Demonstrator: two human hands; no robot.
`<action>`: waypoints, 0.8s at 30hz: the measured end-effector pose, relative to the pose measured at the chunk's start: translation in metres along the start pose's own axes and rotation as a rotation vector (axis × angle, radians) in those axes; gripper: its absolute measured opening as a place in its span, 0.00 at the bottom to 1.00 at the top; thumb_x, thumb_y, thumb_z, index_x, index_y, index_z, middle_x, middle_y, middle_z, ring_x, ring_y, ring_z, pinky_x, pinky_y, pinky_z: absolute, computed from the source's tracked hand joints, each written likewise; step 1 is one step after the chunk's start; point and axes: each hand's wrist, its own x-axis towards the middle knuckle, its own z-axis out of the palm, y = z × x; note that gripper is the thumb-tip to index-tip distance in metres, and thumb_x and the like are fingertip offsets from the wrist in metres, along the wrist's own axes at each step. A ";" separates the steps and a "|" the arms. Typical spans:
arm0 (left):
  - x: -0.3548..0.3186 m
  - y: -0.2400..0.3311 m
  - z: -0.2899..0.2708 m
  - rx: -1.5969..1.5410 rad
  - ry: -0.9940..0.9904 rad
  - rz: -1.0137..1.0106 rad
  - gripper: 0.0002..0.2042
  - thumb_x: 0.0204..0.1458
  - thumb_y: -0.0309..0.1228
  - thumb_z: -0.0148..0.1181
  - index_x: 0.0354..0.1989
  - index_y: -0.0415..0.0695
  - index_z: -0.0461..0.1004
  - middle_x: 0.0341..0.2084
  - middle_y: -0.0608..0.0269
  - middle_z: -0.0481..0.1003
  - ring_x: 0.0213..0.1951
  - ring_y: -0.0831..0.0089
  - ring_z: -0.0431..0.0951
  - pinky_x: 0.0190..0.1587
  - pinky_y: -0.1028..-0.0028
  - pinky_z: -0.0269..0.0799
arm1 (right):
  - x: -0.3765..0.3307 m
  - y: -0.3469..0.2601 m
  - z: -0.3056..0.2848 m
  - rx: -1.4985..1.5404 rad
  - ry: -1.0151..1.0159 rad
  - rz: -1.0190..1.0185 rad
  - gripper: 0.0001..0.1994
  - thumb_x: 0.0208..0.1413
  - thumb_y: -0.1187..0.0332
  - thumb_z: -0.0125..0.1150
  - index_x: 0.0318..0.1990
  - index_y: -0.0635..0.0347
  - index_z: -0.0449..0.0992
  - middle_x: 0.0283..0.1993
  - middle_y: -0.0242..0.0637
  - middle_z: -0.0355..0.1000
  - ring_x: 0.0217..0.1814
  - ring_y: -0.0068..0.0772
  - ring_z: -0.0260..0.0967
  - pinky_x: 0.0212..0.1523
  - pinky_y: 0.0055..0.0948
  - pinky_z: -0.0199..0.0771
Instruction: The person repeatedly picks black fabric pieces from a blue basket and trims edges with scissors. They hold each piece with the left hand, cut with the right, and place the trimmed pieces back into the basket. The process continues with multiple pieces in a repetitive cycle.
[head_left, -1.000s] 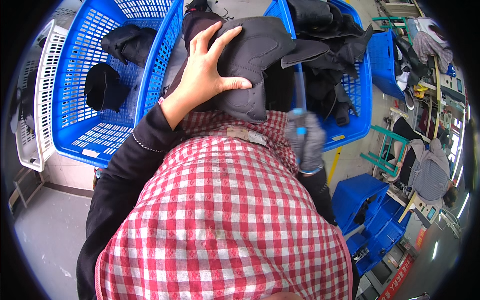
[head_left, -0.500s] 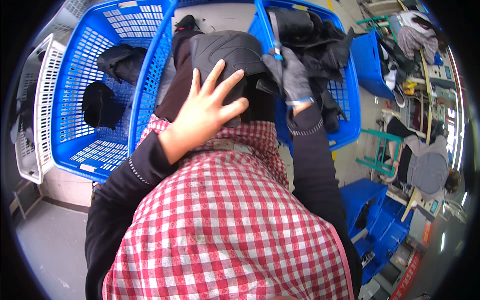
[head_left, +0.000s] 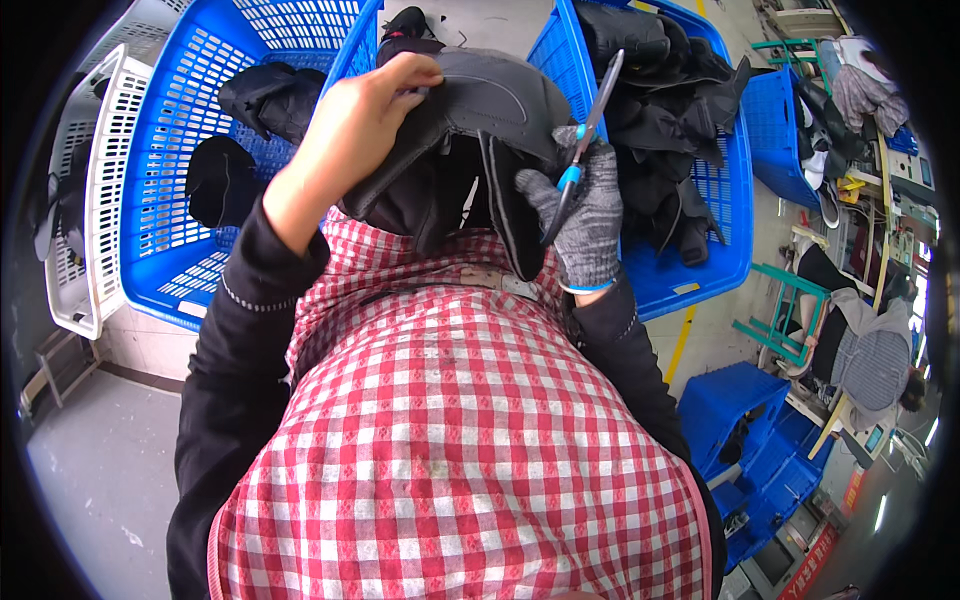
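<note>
A black stitched shoe upper (head_left: pixel 480 85) is held up over my lap, its dark opening turned toward me. My left hand (head_left: pixel 365 115) is bare and pinches the upper's far left edge, fingertips curled over the rim. My right hand (head_left: pixel 590 215) wears a grey knitted glove and holds scissors (head_left: pixel 598 108) with black and light-blue handles, blades pointing away from me. The gloved thumb lies against the upper's right side; whether the other fingers grip the upper is hidden.
At left stands a blue crate (head_left: pixel 135 230) with a few black uppers, beside a white crate (head_left: pixel 100 190). To the right, another blue crate (head_left: pixel 738 220) is heaped with black uppers (head_left: pixel 650 110). Further right, a person in grey (head_left: pixel 865 350) sits at a workbench near a green stool (head_left: pixel 780 310).
My left hand has gone from lying spread on the upper to pinching its edge. The upper has been lifted and its opening turned toward me. My gloved hand has come in against its side.
</note>
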 end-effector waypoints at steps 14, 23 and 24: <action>-0.035 -0.020 0.012 0.145 -0.055 0.152 0.31 0.57 0.20 0.62 0.71 0.48 0.66 0.65 0.51 0.71 0.61 0.48 0.74 0.62 0.61 0.74 | 0.001 -0.019 -0.034 -0.365 -0.116 -0.284 0.21 0.61 0.75 0.65 0.62 0.60 0.71 0.55 0.37 0.75 0.51 0.28 0.75 0.49 0.28 0.80; 0.000 -0.009 0.003 0.215 -0.161 0.418 0.28 0.56 0.25 0.65 0.68 0.49 0.71 0.63 0.55 0.74 0.60 0.55 0.77 0.64 0.64 0.73 | 0.045 0.053 -0.078 -0.122 -0.231 0.321 0.21 0.64 0.73 0.64 0.62 0.64 0.70 0.47 0.39 0.77 0.46 0.30 0.78 0.49 0.27 0.80; 0.002 -0.010 0.006 0.190 -0.194 0.406 0.28 0.56 0.25 0.65 0.67 0.49 0.72 0.63 0.56 0.74 0.60 0.55 0.77 0.63 0.64 0.73 | 0.048 0.048 -0.085 0.250 -0.263 0.416 0.21 0.64 0.73 0.64 0.62 0.64 0.70 0.47 0.39 0.77 0.46 0.30 0.78 0.49 0.27 0.80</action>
